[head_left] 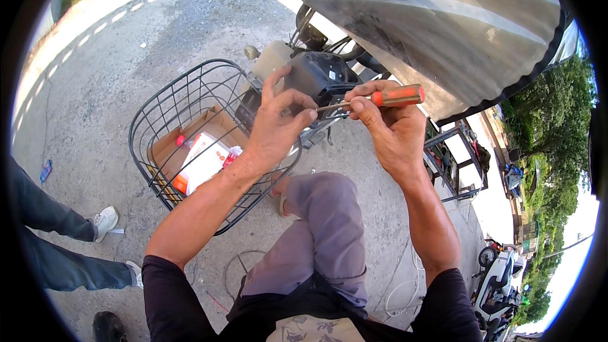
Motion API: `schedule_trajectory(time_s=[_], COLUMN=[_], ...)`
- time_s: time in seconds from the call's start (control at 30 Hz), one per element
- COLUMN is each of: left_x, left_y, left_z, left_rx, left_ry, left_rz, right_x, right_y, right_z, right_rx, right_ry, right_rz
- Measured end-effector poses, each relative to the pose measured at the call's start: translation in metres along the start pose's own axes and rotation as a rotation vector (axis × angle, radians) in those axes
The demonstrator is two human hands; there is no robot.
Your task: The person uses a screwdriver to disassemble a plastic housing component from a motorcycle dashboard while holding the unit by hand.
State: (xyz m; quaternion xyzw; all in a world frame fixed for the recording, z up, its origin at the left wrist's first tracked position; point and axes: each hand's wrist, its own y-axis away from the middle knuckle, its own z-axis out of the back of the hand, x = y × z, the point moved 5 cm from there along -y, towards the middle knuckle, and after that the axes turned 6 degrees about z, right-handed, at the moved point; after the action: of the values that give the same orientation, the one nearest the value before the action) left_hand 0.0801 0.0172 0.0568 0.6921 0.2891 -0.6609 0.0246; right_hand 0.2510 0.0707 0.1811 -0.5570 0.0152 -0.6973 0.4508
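Note:
A screwdriver [404, 95] with a red and brown handle lies across my right hand [399, 130], held between thumb and fingers. Its thin shaft points left. At the tip, my left hand [278, 117] pinches with thumb and forefinger; whatever is between them is too small to make out. Both hands are raised in front of a black plastic housing [320, 76] on a vehicle. Beneath my left forearm is a black wire basket [134, 136], with an open cardboard box [163, 141] and a white and orange package [206, 159] in it.
A grey cover [443, 19] spreads overhead at the upper right. Another person's legs [60, 215] stand at the left. A metal frame rack [456, 158] is beyond my right arm, with a parked white scooter [497, 285] at lower right. Thin cable [405, 285] lies on the ground.

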Motion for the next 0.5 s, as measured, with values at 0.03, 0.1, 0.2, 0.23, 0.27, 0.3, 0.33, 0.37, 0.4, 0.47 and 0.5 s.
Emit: schedule_trajectory(time_s=[0.03, 0.1, 0.2, 0.23, 0.27, 0.3, 0.33, 0.37, 0.4, 0.47, 0.5], left_x=[0.000, -0.001, -0.001, -0.001, -0.002, -0.002, -0.002, -0.002, -0.002, -0.002, -0.001], left_y=[0.000, 0.000, 0.001, 0.001, 0.001, 0.001, 0.001, 0.002, 0.002, 0.001, 0.000], left_z=[0.000, 0.000, 0.002, 0.002, 0.001, 0.000, 0.000, 0.001, 0.001, 0.002, 0.002], left_rx=[-0.001, -0.004, -0.013, -0.010, -0.006, -0.002, 0.005, 0.012, 0.019, 0.017, 0.016], left_ry=[-0.005, -0.014, -0.061, -0.045, -0.029, -0.014, -0.023, -0.032, -0.041, -0.050, -0.054], left_rz=[-0.007, -0.020, -0.041, -0.032, -0.023, -0.013, -0.008, -0.002, 0.004, 0.008, 0.011], right_x=[-0.001, -0.007, -0.008, -0.008, -0.010, -0.017, -0.021, -0.023, -0.025, -0.032, -0.043], right_y=[0.000, 0.002, 0.006, 0.007, 0.008, 0.011, 0.012, 0.014, 0.015, 0.022, 0.032], right_z=[0.000, 0.001, 0.001, 0.002, 0.003, 0.005, 0.006, 0.009, 0.012, 0.017, 0.018], right_rx=[-0.010, 0.012, 0.040, 0.046, 0.019, -0.008, -0.037, -0.096, -0.155, -0.263, -0.311], right_ry=[-0.020, -0.055, -0.032, -0.009, -0.051, -0.094, -0.138, -0.254, -0.370, -0.536, -0.588], right_rz=[-0.007, -0.060, -0.154, -0.188, -0.141, -0.095, -0.049, -0.047, -0.044, -0.080, -0.122])
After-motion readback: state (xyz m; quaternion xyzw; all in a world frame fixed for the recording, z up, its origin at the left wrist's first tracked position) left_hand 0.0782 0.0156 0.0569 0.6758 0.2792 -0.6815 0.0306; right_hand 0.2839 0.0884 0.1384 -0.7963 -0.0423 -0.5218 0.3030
